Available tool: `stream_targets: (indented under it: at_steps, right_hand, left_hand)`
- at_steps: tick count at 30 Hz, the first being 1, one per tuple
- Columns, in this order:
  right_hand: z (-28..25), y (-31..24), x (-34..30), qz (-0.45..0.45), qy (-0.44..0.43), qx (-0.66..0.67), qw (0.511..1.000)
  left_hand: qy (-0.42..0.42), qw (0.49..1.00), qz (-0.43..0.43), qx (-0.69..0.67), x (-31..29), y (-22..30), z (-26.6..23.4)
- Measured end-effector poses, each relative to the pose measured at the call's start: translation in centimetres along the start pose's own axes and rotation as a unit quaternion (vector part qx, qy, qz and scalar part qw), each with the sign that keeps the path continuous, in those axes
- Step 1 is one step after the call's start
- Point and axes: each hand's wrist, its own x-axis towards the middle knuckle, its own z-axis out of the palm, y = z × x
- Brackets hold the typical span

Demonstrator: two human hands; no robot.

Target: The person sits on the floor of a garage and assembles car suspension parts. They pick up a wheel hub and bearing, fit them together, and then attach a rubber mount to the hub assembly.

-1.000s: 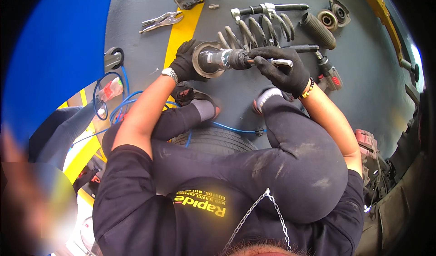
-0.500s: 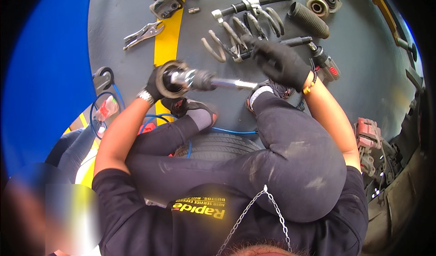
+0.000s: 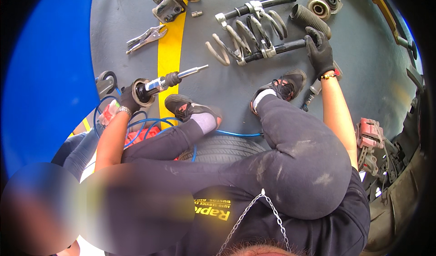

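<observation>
In my gloved left hand is a shock absorber, gripped round its wide, ring-shaped collar. Its bright rod tilts up to the right, with a dark rubber bump stop on it. My gloved right hand reaches far right, fingers apart and bent, by the lower end of a ribbed dust boot. Whether the fingertips touch the boot I cannot tell. Just left of that hand lies a coil spring with two spring compressors clamped to it. Behind my right wrist, a grey and red power tool is partly hidden.
Locking pliers, a socket and a dirty metal strut body lie far left. Two round mounts sit far right. A tyre is beneath my legs, near a blue hose. A red caliper stands right.
My left hand has drawn the shock absorber left and lower. The right hand has moved right, from above the spring to beside the boot. The power tool now points toward my foot.
</observation>
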Motion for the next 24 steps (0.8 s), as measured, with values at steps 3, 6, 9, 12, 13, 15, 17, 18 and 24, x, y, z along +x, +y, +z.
stream_targets:
  at_steps: [3, 6, 9, 12, 13, 15, 17, 18, 24]
  right_hand:
    - [0.4, 0.3, 0.2, -0.013, 0.006, -0.025, 1.0]
    - [1.6, -0.2, 0.1, 0.024, -0.001, 0.027, 0.999]
    - [2.7, 0.3, 0.2, 0.086, -0.026, 0.102, 0.991]
    - [4.9, 1.5, 0.9, 0.099, -0.068, 0.101, 0.988]
    - [5.7, 1.6, 1.1, 0.096, -0.085, 0.088, 0.988]
    - [6.1, -0.7, 1.2, 0.058, -0.126, 0.041, 0.989]
    - [6.2, -2.2, 0.8, 0.058, -0.158, 0.041, 0.985]
    - [6.3, -2.4, 0.7, 0.062, -0.154, 0.035, 0.985]
    - [7.1, -1.7, 0.1, 0.041, -0.118, -0.008, 0.992]
  left_hand:
    - [0.011, 1.0, -0.005, -0.018, 2.2, 0.8, 1.7]
    - [0.085, 0.994, 0.018, -0.07, 3.8, 3.3, 3.3]
    - [0.057, 0.996, -0.042, -0.057, 5.8, 8.0, 3.2]
    - [0.047, 0.997, -0.038, -0.04, 7.3, 11.7, 3.1]
    - [0.055, 0.996, -0.044, -0.052, 7.6, 12.9, 3.0]
    - [0.081, 0.993, -0.052, -0.068, 7.9, 15.2, 3.0]
    - [0.04, 0.995, -0.078, -0.052, 8.4, 18.6, 1.4]
    - [0.029, 0.995, -0.086, -0.04, 8.9, 19.5, 1.3]
    - [-0.069, 0.992, -0.098, 0.034, 11.7, 22.7, 1.8]
